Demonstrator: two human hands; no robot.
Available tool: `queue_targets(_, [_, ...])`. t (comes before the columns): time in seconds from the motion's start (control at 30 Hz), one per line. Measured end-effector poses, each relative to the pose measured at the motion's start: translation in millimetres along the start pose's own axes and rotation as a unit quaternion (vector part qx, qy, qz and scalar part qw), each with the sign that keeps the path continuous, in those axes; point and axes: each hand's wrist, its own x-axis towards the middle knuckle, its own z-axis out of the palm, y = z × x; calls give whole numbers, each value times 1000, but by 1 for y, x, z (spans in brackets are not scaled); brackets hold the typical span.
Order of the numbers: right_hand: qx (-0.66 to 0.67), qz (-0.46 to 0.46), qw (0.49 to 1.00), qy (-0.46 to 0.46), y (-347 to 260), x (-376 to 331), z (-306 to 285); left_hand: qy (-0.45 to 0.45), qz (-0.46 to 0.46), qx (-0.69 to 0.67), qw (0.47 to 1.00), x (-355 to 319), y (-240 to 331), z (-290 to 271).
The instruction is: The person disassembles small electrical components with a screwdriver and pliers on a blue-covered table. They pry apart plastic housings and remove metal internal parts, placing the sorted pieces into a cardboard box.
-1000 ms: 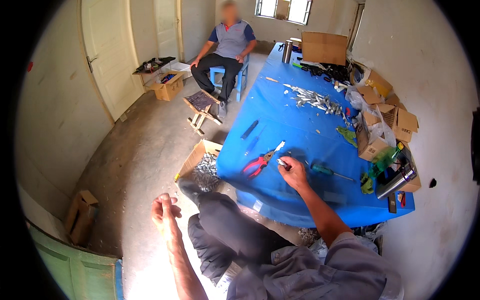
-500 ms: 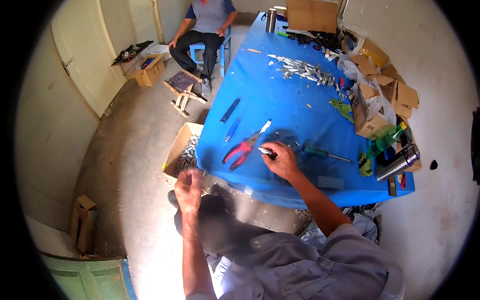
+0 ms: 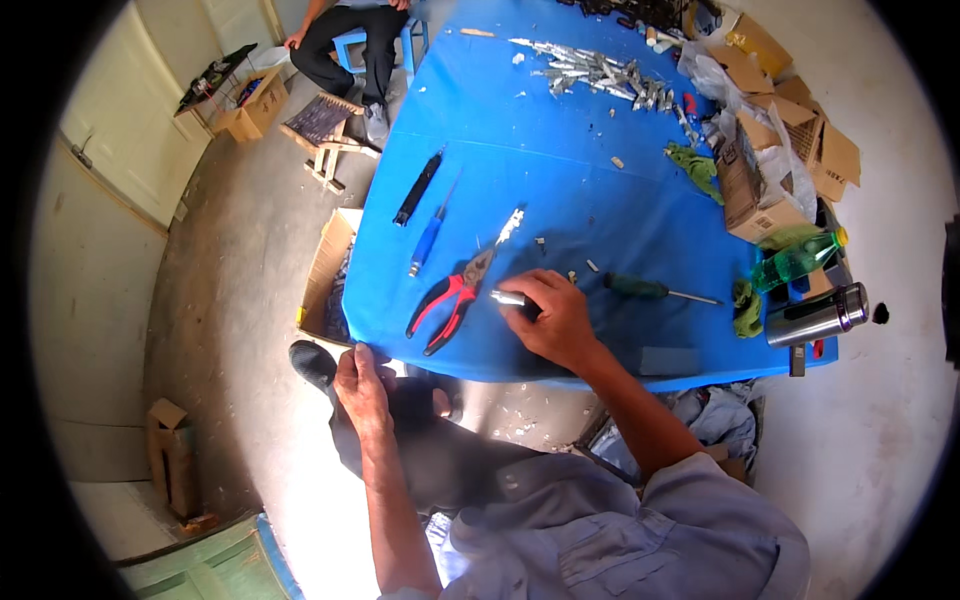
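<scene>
My right hand (image 3: 552,318) is closed around a small silver metal piece (image 3: 511,298), just above the blue-covered table near its front edge. Part of the piece is hidden by the fingers. Left of it lie long-nose pliers (image 3: 448,302) with red and black handles, jaws apart, near small whitish bits (image 3: 511,224). My left hand (image 3: 364,392) is by the table's front left corner with its fingers curled together; whatever they may hold cannot be made out. A screwdriver with a dark green handle (image 3: 636,287) rests right of my right hand.
Beyond the pliers lie a blue-handled thin tool (image 3: 426,246) and a black tool (image 3: 418,188). Many silver pieces (image 3: 610,75) are heaped farther back. A steel flask (image 3: 818,316), green bottle (image 3: 800,262) and cartons (image 3: 755,205) line the right side. A cardboard box (image 3: 322,270) stands left of the table.
My left hand, blurred over the floor box before, is now steady by the table corner. My right hand keeps the silver piece. The whole view has shifted, bringing the table's near part closer.
</scene>
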Motion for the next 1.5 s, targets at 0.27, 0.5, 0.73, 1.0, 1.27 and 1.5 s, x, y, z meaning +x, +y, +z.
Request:
queue_targets(0.27, [3,3,1000,7,0,2,0,-6,-1,6,1000,8,-6,-5])
queue_targets(0.5, [13,12,1000,6,3,2,-2,17,-8,24,1000,6,-7,0])
queue_targets(0.73, [28,14,999,13,1,1,-1,27,-4,26,999,8,-10,0])
queue_targets(1.0, [45,13,999,27,5,-1,0,24,-6,40,999,8,-10,3])
queue_targets(1.27, [31,14,999,16,2,0,0,39,5,35,999,15,-30,-3])
queue_targets(1.5, [8,20,1000,2,-1,-1,-1,24,-53,-16,998,3,-8,9])
